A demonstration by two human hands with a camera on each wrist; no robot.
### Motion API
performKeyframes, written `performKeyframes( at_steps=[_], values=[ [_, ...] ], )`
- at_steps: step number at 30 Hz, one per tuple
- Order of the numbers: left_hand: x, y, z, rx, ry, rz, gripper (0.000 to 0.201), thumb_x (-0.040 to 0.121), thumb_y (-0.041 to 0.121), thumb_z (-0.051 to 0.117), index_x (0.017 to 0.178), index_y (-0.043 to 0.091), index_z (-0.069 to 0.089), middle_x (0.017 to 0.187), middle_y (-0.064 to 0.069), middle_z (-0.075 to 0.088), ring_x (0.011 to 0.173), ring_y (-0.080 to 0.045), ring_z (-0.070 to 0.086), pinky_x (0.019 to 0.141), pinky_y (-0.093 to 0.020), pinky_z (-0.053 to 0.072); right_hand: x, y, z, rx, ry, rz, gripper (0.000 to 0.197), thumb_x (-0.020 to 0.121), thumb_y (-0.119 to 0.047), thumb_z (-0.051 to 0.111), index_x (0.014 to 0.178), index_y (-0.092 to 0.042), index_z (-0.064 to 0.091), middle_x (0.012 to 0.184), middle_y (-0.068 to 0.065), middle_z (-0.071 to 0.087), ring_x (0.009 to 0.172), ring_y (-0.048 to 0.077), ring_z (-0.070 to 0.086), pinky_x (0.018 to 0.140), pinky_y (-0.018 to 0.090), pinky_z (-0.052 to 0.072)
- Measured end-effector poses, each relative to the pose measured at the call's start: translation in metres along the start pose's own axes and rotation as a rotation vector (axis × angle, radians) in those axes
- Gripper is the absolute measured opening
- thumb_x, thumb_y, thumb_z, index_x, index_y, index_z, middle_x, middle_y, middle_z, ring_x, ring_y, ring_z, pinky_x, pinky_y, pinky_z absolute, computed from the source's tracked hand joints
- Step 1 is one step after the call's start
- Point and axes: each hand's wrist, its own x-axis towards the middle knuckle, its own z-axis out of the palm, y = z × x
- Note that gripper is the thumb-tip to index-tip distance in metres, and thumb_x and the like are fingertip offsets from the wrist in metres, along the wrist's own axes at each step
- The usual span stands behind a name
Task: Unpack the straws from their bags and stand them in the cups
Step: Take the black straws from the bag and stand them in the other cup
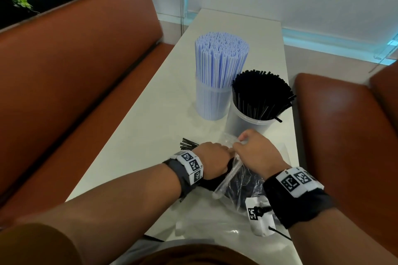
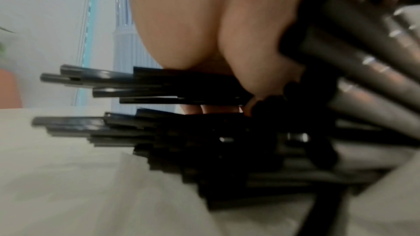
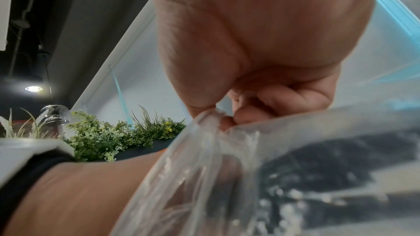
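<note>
A: Left hand [image 1: 212,158]?
B: Fingers [image 2: 218,109] curled round a bundle of black straws [image 2: 141,92], low over the bench [image 1: 137,135]. Straw tips stick out past the fingers to the left, just above the bench top.

A: Right hand [image 1: 256,153]?
B: Pinching the gathered mouth of a clear plastic bag [image 3: 211,150] between thumb and curled fingers [image 3: 272,96]. The bag hangs down from the pinch, dark straws blurred inside it.

A: Where's the bag relative to the hands?
B: Between and below them, lying on the near edge of the bench under the right wrist. The hands are just beside each other, nearly touching.

A: Are the straws in the left hand still partly in the bag?
B: Cannot tell; the hands hide that end.

A: Cups?
B: Two clear cups farther back on the bench. Far cup [image 1: 212,103] is packed with pale blue straws [image 1: 221,58], upright. Near cup [image 1: 247,123], just right of it, holds black straws fanned out and leaning right; it stands just beyond the right hand.

A: Anything else?
B: Brown padded seats [image 1: 75,75] on both sides of the bench.
</note>
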Motion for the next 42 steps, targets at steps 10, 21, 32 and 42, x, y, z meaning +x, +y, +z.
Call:
performKeyframes(
  at_steps=[10,21,32,42],
  values=[
    [-0.007,-0.023,0.004,-0.028,-0.108,-0.025,0.049,0.1,0.046,0.051,0.136,0.013,0.048,0.124,-0.01,0.054,0.113,-0.029,0.053,0.087,-0.043,0.048,-0.002,-0.006,0.001,0.061,0.014,0.007,0.012,0.087,-0.037,0.054,0.096,-0.03,0.056,0.082,-0.004,0.067,0.074,0.017,0.064,0.062,0.031,0.043],
    [-0.009,-0.021,0.001,0.182,0.03,-0.033,0.033,0.1,0.031,0.047,0.127,0.011,0.05,0.121,-0.009,0.057,0.108,-0.028,0.056,0.092,-0.041,0.042,-0.002,-0.004,0.002,0.067,0.04,0.013,0.007,0.086,-0.037,0.055,0.089,-0.03,0.053,0.078,-0.004,0.067,0.07,0.017,0.064,0.06,0.03,0.043],
    [-0.08,-0.113,0.0,0.053,0.091,-0.218,0.03,0.101,0.025,0.043,0.13,0.021,0.047,0.112,-0.004,0.058,0.099,-0.027,0.059,0.08,-0.04,0.047,-0.006,0.005,0.007,-0.043,0.045,-0.004,0.022,0.097,-0.033,0.044,0.118,-0.034,0.045,0.082,-0.008,0.06,0.069,0.015,0.06,0.066,0.036,0.044],
    [-0.088,-0.08,-0.024,-0.092,0.357,-0.154,0.035,0.095,0.027,0.056,0.13,0.023,0.052,0.111,0.001,0.062,0.093,-0.024,0.062,0.069,-0.039,0.052,-0.035,-0.057,-0.003,0.628,0.288,-0.42,0.029,0.102,-0.047,0.043,0.101,-0.028,0.064,0.093,-0.013,0.067,0.088,-0.005,0.06,0.078,0.011,0.044]
  ],
)
